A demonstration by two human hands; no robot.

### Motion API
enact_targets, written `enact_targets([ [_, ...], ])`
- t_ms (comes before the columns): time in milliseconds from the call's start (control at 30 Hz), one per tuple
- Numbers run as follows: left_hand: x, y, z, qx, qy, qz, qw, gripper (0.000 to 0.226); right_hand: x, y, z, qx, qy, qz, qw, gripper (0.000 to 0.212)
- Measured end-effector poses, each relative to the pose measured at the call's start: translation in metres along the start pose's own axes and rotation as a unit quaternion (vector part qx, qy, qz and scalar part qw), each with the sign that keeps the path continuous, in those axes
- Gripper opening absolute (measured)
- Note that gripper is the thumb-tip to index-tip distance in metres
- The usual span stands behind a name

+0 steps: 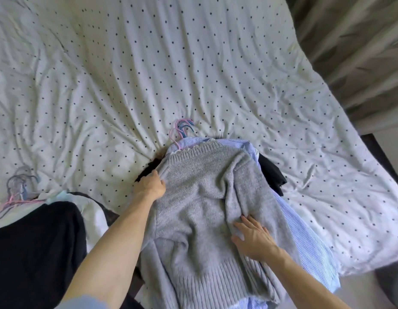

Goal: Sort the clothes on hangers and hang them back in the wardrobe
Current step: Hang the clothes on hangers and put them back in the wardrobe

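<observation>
A wide bed fills most of the view, covered with a white duvet cover (193,63) printed with small dark dots and full of wrinkles. Soft, even light lies on it. Beyond the bed's far right corner hangs a grey-brown curtain (349,52) in vertical folds. Along the bed's right edge a dark bed frame (378,157) shows. Below the bed's near right corner is pale floor (360,293).
</observation>
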State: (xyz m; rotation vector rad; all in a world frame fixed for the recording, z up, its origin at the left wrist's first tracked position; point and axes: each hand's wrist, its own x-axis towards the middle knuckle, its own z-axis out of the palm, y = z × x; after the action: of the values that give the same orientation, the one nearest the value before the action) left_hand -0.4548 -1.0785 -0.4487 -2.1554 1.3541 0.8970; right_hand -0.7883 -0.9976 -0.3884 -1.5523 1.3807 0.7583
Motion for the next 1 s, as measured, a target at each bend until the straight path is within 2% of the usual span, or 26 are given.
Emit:
enact_targets([
  [100,-0.013,-0.004,-0.002,-0.074,0.036,0.006,0.997,0.029,-0.007,0.005,0.007,0.013,-0.01,0.002,1.0,0.063],
  [167,-0.028,-0.002,-0.005,-0.144,0.044,0.02,0.988,0.037,-0.018,0.007,0.01,0.046,-0.004,-0.004,0.999,0.079],
  [200,-0.039,0.0,-0.008,-0.179,0.051,0.03,0.982,0.041,-0.026,0.007,0.011,0.074,0.003,-0.006,0.997,0.08],
  [300,-0.083,0.011,-0.012,-0.256,0.065,0.075,0.962,0.023,-0.054,0.007,0.004,0.181,0.048,-0.006,0.982,0.056],
  [367,-0.121,0.025,-0.013,-0.288,0.055,0.115,0.949,0.012,-0.076,0.003,-0.007,0.269,0.109,-0.019,0.957,0.052],
  [433,-0.163,0.044,-0.009,-0.286,0.05,0.163,0.943,0.009,-0.101,-0.001,-0.019,0.368,0.164,-0.027,0.915,0.051],
  [533,-0.232,0.084,0.007,-0.271,0.069,0.256,0.925,0.028,-0.134,-0.002,-0.034,0.468,0.202,-0.038,0.86,0.046],
  [567,-0.257,0.098,0.014,-0.26,0.088,0.284,0.919,0.029,-0.146,0.001,-0.038,0.476,0.221,-0.042,0.851,0.043],
  [633,-0.303,0.126,0.03,-0.24,0.119,0.333,0.904,0.027,-0.172,0.013,-0.04,0.439,0.275,-0.038,0.855,0.034],
  [700,-0.349,0.153,0.042,-0.215,0.106,0.376,0.895,0.032,-0.206,0.036,-0.037,0.398,0.33,-0.017,0.856,0.023],
  [833,-0.412,0.2,0.051,-0.147,0.057,0.484,0.861,0.036,-0.279,0.117,-0.004,0.363,0.384,-0.032,0.848,0.029],
  [900,-0.436,0.225,0.036,-0.149,0.089,0.513,0.84,0.042,-0.329,0.162,0.017,0.347,0.416,-0.043,0.839,0.029],
  [1000,-0.46,0.27,0.007,-0.117,0.203,0.556,0.797,0.052,-0.417,0.209,0.053,0.301,0.474,-0.052,0.826,0.028],
])
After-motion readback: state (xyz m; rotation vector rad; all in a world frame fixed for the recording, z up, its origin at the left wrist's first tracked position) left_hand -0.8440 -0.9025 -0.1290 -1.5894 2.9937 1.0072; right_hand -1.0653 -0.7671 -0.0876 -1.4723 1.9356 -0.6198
